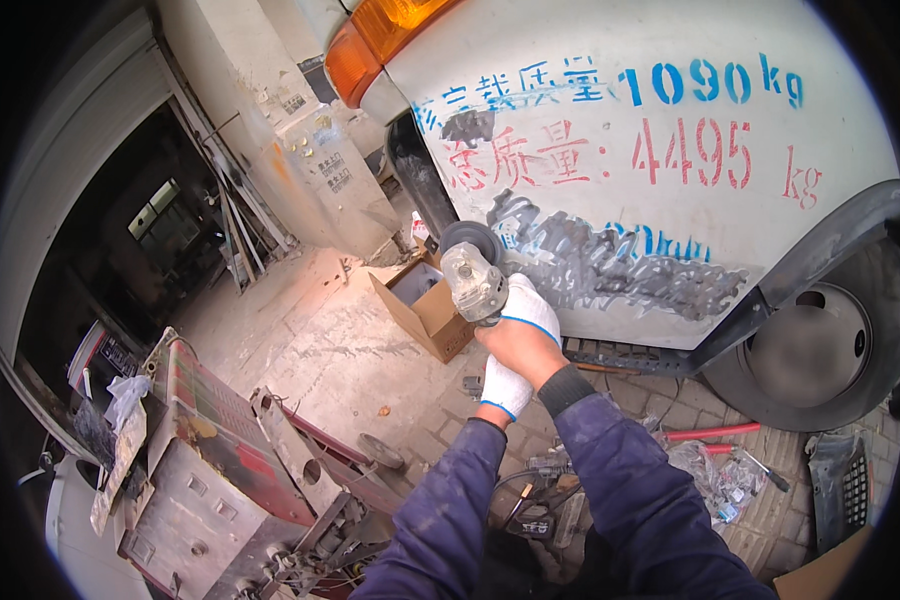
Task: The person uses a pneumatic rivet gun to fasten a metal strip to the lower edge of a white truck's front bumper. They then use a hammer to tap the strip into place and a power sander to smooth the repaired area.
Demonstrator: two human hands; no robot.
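An angle grinder point(478, 284) with a worn, dusty metal head is held out in front of me. Its dark round disc point(470, 238) is by the lower front edge of a white vehicle panel point(580, 215); I cannot tell if they touch. My right hand point(533, 308), in a white glove with a blue cuff, is closed round the tool just behind its head. Lower down, my left hand point(506, 386), gloved alike, is closed on the tool's rear body, its fingers partly hidden. A grey scuffed patch point(620, 275) crosses the panel beside the hands.
Beyond the tool sits an open cardboard box point(425, 308). At left stands a worn metal machine point(220, 460) with a small wheel. The vehicle's wheel point(808, 345) is at right, near red tubing point(712, 432), a screwdriver point(770, 478) and a plastic bag point(722, 482). An orange lamp point(355, 65) juts above.
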